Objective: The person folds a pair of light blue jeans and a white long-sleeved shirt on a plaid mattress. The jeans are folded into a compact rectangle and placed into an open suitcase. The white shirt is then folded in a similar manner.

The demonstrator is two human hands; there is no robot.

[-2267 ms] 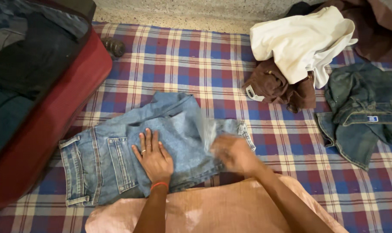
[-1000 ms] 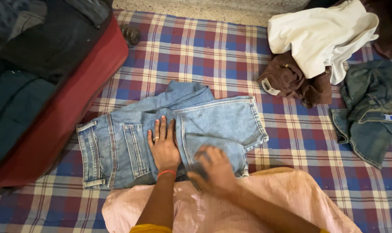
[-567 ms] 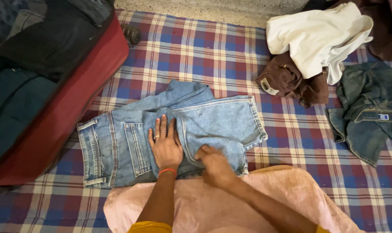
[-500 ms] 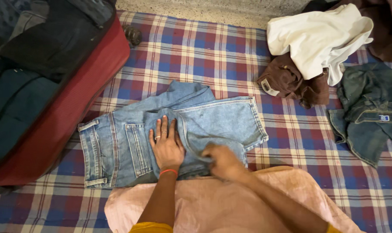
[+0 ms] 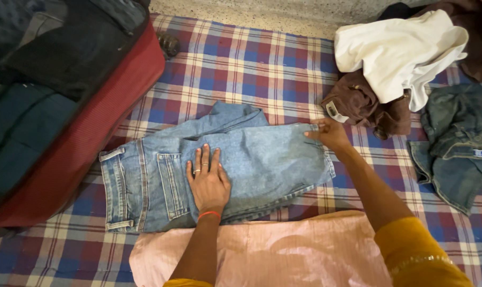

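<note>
Right hand [image 5: 331, 134] moved from near edge to far corner of folded jeans [image 5: 219, 170].
Now pinching that corner at frame centre; left hand [image 5: 208, 180] spread flat (nothing gripped), pressing the fold.

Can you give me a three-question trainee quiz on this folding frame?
1. True or false: the left hand lies flat on the folded blue jeans.
2. What does the right hand touch? A) the white garment B) the far corner of the jeans C) the red suitcase
3. Which colour is the band on the left wrist?

Key: 1 true; 2 B; 3 red-orange.
</note>
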